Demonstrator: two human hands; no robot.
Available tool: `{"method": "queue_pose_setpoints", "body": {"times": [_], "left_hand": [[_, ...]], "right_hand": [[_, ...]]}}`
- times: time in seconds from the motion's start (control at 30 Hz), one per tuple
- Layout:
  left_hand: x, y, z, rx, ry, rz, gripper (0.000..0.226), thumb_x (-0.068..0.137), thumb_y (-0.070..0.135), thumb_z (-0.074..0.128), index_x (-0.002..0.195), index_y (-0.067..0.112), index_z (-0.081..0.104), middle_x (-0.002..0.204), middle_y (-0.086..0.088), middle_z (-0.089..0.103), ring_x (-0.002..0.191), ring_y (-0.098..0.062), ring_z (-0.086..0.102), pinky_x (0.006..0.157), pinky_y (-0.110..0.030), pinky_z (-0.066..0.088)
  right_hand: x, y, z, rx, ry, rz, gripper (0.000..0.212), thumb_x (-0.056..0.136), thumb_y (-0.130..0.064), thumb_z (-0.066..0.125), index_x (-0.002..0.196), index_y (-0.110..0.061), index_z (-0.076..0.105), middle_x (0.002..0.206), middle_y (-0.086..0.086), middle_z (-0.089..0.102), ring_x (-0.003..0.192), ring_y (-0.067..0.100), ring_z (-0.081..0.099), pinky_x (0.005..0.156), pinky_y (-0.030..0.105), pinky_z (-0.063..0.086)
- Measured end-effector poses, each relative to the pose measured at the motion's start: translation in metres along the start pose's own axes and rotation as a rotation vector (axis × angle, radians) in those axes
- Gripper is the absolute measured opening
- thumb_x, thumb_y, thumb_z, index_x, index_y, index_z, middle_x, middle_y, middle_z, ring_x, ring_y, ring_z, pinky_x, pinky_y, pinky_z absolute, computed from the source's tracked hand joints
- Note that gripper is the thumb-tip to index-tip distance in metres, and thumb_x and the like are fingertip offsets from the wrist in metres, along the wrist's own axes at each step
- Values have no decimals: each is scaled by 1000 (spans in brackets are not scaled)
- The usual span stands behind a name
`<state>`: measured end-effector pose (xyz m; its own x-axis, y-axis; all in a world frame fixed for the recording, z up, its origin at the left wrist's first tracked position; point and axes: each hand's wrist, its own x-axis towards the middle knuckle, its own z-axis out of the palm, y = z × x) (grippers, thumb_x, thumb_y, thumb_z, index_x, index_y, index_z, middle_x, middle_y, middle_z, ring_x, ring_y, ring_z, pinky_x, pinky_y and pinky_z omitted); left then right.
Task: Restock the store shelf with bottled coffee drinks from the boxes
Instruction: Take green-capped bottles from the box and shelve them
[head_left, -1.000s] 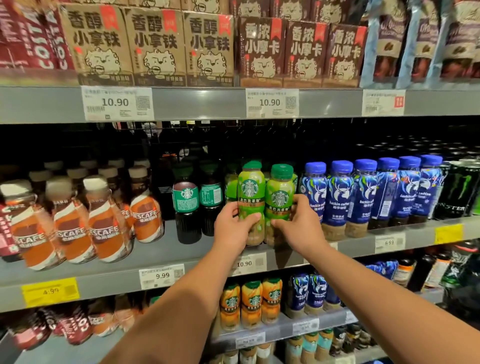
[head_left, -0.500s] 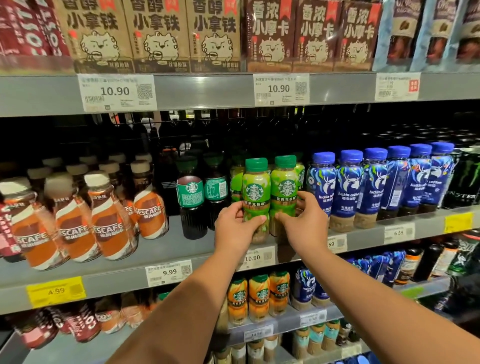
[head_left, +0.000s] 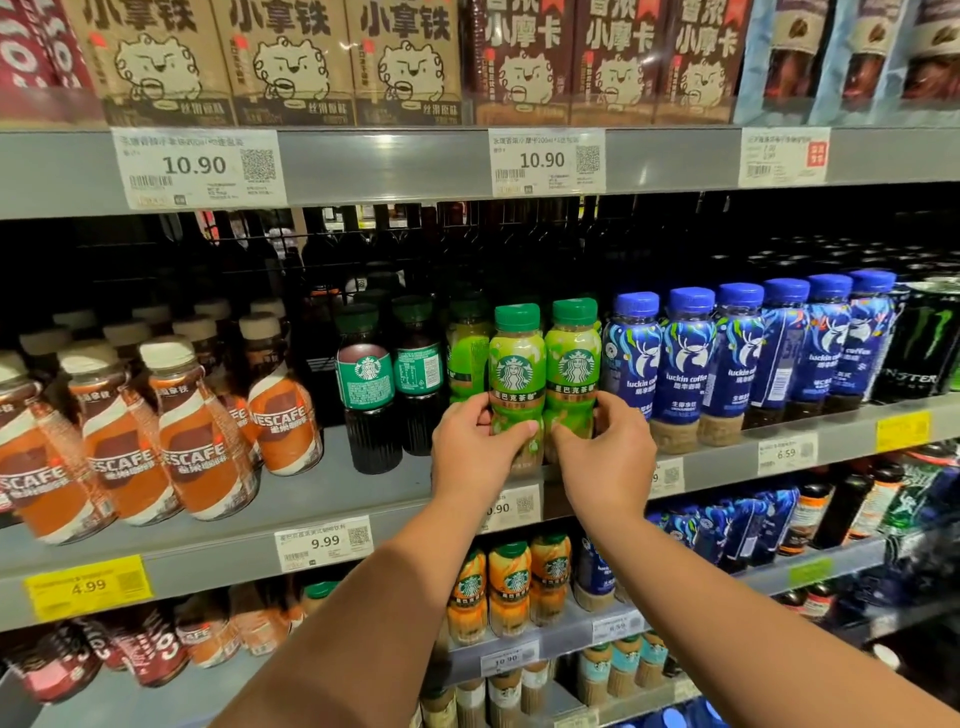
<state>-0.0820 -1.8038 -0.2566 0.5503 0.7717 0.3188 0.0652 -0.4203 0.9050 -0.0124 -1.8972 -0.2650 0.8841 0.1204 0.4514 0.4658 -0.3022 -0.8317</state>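
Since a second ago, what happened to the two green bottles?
The left hand and right hand eased the two green bottles slightly back on the shelf; the left one stands straighter. Both still hold them. The blue bottles beside stayed put.

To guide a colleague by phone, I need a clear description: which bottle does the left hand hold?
On the middle shelf, between the dark Starbucks bottles and the blue Luckin bottles, two light green bottles are at the front edge. The left hand grips the left green bottle; its identical twin, nearer the blue bottles, is in the right hand.
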Motion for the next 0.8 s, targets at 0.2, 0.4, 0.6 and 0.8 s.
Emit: {"method": "queue_pose_setpoints", "body": {"times": [0.2,0.4,0.6,0.8], "left_hand": [[1,-1,-2,0,-15,18,51,72,25,81,118,9,65,106,-9,60,97,-20,62,87,-29,52],[1,0,-1,-31,-27,-37,57,72,20,80,125,13,59,116,-3,57,100,-11,58,85,-21,46],[0,-1,5,-59,-16,-37,43,72,11,80,112,12,65,102,1,62,77,6,56,64,0,44],[1,1,12,-54,-7,-78,53,69,16,83,117,6,62,110,-8,62,94,-17,63,80,-24,51]], "right_hand": [[2,3,0,-18,0,56,52,72,-26,81,117,-12,61,108,6,65,99,25,59,81,33,48],[2,11,-6,36,-24,48,38,76,-20,77,111,-13,64,101,4,68,91,20,60,79,30,48],[3,15,-12,0,17,32,43,71,-27,79,109,-11,65,98,2,61,89,18,56,75,24,38],[7,11,-12,-39,12,60,37,69,-28,82,98,-12,68,96,6,67,89,23,60,76,33,48]]}}
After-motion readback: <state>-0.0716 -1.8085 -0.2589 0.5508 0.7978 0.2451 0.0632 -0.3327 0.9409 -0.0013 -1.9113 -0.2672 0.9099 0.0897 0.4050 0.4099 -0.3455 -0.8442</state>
